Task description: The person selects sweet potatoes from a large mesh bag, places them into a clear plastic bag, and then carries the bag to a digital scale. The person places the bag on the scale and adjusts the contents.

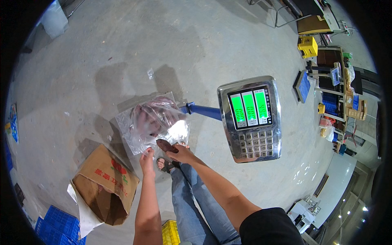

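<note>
My right hand [182, 153] grips a dark reddish-purple sweet potato [167, 146], held just above the near edge of a clear plastic bag [130, 118]. Through the film I make out several purplish roots [147, 114], likely more sweet potatoes. At the bag's near left corner, the fingers of my left hand [148, 155] pinch the plastic. A blue post [205, 111] runs from beside the bag to the display head [248, 119] of a platform scale, with lit green readouts and a keypad. The scale's platform is hidden beneath the bag.
An open cardboard carton [105, 180] stands left of my forearm. Blue plastic crates [59, 225] lie beyond it, and a yellow crate [171, 232] is by my legs. Another scale with a blue platform [302, 86] and a yellow stool [308, 47] stand at the right.
</note>
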Available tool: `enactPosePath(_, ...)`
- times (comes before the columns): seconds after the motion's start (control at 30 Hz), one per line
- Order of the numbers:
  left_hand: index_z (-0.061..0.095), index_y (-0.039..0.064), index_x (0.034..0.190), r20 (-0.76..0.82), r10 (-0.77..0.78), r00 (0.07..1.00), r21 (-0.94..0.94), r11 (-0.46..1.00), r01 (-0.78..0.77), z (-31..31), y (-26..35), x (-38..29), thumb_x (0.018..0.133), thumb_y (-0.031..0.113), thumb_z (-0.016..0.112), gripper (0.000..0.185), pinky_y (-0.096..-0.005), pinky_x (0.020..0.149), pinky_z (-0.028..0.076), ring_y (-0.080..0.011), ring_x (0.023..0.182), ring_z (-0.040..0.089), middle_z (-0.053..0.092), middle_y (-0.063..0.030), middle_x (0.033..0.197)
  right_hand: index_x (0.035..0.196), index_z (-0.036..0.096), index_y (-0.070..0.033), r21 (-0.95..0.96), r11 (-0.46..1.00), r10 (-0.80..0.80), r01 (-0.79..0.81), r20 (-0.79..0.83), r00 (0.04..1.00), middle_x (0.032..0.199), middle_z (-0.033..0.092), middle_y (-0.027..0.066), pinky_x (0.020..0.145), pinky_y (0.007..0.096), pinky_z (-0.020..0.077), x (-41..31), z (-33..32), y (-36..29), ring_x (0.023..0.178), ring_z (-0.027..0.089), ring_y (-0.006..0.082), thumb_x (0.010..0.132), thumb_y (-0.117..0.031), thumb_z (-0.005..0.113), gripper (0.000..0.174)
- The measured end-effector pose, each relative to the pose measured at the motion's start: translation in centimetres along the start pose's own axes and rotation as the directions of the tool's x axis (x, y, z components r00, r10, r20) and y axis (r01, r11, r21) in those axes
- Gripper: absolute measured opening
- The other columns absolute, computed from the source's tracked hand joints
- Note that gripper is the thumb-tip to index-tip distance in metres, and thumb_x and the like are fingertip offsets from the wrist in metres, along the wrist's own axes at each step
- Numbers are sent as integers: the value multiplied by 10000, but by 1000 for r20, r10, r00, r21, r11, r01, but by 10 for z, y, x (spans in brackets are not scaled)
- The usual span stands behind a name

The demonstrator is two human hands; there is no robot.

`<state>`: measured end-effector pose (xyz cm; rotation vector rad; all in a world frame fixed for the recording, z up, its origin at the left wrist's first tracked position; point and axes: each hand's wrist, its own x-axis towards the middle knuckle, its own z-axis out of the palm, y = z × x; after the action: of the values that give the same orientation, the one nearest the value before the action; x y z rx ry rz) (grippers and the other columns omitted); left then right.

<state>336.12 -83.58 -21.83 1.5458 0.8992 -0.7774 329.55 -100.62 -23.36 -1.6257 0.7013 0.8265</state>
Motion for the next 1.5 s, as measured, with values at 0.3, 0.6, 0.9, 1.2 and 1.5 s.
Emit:
enactPosePath(0.3,659,56,1037,0,90,996,9,996,-90,1,-7,2,806,177,659,260,-257,639,436,-92,716,538,592,2,834,965,627,-61,-15,997,79,-80,-31,996,738,631,47,429,285,424,19,3,26,561,561,136,789,-469,641,444)
enactPosePath(0.6,567,137,1212,-13,72,997,-176,982,-73,-9,-1,-5,864,33,519,366,-209,367,304,-59,452,404,524,-17,854,863,640,20,-255,941,261,-224,124,957,672,636,125,490,314,484,52,3,-43,528,615,214,798,-583,563,612)
enactPosePath(0.9,583,93,1201,-152,123,981,-373,911,-172,0,28,-13,926,145,529,285,-216,358,271,-38,453,344,464,7,621,717,666,-58,-714,645,418,-274,30,908,654,643,94,591,317,508,93,17,-99,531,643,205,801,-544,579,501)
enactPosePath(1.2,532,40,1261,-65,20,998,-562,825,-54,-7,67,-38,924,164,538,359,-226,405,286,-55,453,354,426,26,555,931,698,-124,-779,610,72,-145,-128,989,842,692,70,646,326,492,89,-18,-106,728,678,221,773,-605,547,528)
enactPosePath(1.5,421,112,1360,157,40,987,-634,771,70,-24,89,-12,934,191,479,438,-214,488,281,-56,469,322,497,0,657,987,618,-168,-237,908,418,-346,442,794,735,654,30,401,285,338,112,-53,-112,520,604,151,841,-634,484,507)
